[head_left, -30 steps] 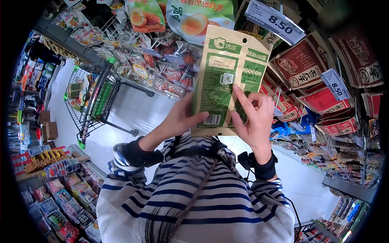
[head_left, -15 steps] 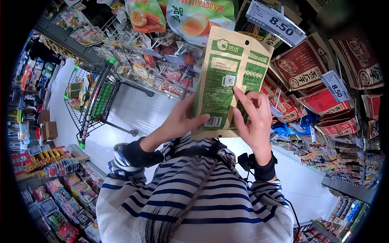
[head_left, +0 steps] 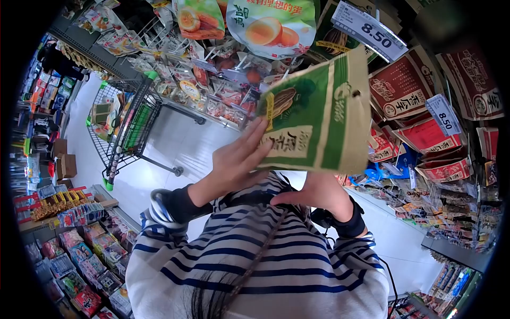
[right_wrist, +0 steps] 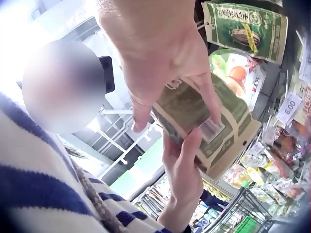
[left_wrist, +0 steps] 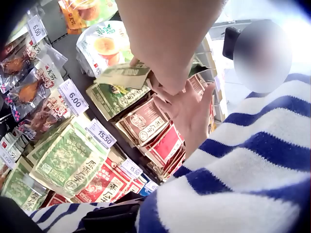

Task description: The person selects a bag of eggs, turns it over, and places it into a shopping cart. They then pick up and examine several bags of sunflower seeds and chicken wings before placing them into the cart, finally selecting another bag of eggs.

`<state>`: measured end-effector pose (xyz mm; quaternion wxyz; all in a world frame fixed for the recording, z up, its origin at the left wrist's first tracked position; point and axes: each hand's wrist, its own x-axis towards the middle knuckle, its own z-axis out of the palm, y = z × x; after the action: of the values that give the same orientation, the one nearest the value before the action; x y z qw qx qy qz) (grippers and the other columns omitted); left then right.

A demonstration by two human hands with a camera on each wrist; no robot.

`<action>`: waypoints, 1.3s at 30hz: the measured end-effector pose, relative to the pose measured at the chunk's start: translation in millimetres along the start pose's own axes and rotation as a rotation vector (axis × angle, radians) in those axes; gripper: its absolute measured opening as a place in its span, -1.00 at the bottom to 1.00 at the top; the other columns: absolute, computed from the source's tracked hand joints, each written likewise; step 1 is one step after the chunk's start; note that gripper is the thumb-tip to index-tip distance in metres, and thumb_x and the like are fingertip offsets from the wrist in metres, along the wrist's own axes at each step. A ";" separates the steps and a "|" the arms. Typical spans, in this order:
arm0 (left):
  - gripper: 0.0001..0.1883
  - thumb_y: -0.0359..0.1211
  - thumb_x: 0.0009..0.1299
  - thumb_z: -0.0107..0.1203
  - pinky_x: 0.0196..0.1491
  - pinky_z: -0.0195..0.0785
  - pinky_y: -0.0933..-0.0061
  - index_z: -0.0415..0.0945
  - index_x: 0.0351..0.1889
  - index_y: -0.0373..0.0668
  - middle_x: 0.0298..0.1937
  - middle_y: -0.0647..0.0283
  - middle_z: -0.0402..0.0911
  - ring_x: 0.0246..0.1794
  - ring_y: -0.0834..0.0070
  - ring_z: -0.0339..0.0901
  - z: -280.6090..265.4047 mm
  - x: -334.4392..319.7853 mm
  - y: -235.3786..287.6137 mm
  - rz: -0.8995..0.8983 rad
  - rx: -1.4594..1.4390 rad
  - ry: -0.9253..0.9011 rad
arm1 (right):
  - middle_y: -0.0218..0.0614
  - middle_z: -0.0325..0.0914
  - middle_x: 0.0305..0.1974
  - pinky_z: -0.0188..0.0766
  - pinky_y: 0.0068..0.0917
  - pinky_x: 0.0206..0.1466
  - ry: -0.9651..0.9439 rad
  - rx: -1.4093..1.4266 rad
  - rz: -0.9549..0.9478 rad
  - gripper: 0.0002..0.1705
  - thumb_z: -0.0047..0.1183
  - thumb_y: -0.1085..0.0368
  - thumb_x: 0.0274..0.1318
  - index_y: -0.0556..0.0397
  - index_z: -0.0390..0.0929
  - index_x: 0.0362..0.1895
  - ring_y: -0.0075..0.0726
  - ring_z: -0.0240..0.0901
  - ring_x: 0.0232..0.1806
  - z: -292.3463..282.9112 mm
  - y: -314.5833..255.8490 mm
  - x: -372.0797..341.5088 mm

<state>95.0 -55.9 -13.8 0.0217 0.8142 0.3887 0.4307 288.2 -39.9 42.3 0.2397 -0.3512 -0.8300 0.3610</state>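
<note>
A green and tan bag of sunflower seeds (head_left: 332, 114) is held up in front of the chest, its front with the seed picture turned toward the head camera. My left hand (head_left: 234, 162) pinches its left edge. Its fingers lie across the front, and in the right wrist view the thumb (right_wrist: 192, 145) presses the back beside the barcode. Below and behind the bag is my right hand (head_left: 321, 194), its thumb stretched out away from the bag. Straight fingers of the right hand (right_wrist: 165, 63) touch the bag's back.
Hanging racks surround the front and right, with red seed bags (head_left: 401, 87) and a price tag (head_left: 369, 32) reading 8.50. A large white egg-snack pouch (head_left: 273, 29) hangs ahead. A shopping cart (head_left: 127, 125) stands at left. Low shelves of packets (head_left: 87, 255) fill the lower left.
The bag has turned over from its printed back to its front. My left fingers have come across the front, while the right hand has dropped below and behind the bag.
</note>
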 end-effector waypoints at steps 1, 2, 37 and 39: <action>-0.38 -0.33 -0.06 0.15 -0.20 0.36 0.38 0.24 0.05 -0.06 0.08 -0.04 0.27 0.02 0.12 0.34 -0.2 1.0 0.7 0.044 0.083 0.007 | -0.20 0.29 -0.01 0.22 -0.38 0.01 0.015 -0.059 -0.078 -0.29 0.34 0.30 -0.48 0.09 0.34 -0.06 -0.22 0.27 -0.03 1.9 -4.6 1.0; -0.43 -0.32 -0.02 0.11 -0.16 0.35 0.35 0.27 0.03 -0.02 0.09 -0.02 0.28 0.03 0.11 0.33 -0.1 2.1 1.5 0.089 0.166 0.014 | -0.21 0.31 -0.02 0.20 -0.39 0.02 0.031 -0.119 -0.157 -0.32 0.33 0.30 -0.46 0.09 0.36 -0.08 -0.24 0.28 -0.04 3.1 -7.2 1.3; -0.41 -0.53 0.24 -0.11 0.07 0.04 0.60 -0.08 0.23 -0.28 0.12 0.25 0.21 0.06 0.59 0.18 2.1 -0.6 -4.9 -0.820 -1.134 -0.026 | -0.24 0.41 -0.14 0.24 -0.64 -0.09 0.280 0.967 0.149 -0.41 -0.07 0.47 -0.01 0.19 0.02 0.13 -0.52 0.32 -0.11 -14.7 73.2 -6.9; -0.42 -0.55 0.25 -0.14 0.07 0.04 0.60 -0.09 0.24 -0.28 0.12 0.25 0.21 0.05 0.59 0.18 3.6 -2.4 -5.1 -0.858 -1.156 0.053 | -0.21 0.41 -0.13 0.23 -0.64 -0.09 0.129 0.945 0.147 -0.37 -0.07 0.49 -0.02 0.17 -0.03 0.15 -0.51 0.32 -0.11 -18.3 67.4 -13.6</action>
<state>93.7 -52.9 -19.7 0.6071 0.4371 0.3845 0.5408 336.5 -9.1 0.0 0.3979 -0.2830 -0.5314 0.6922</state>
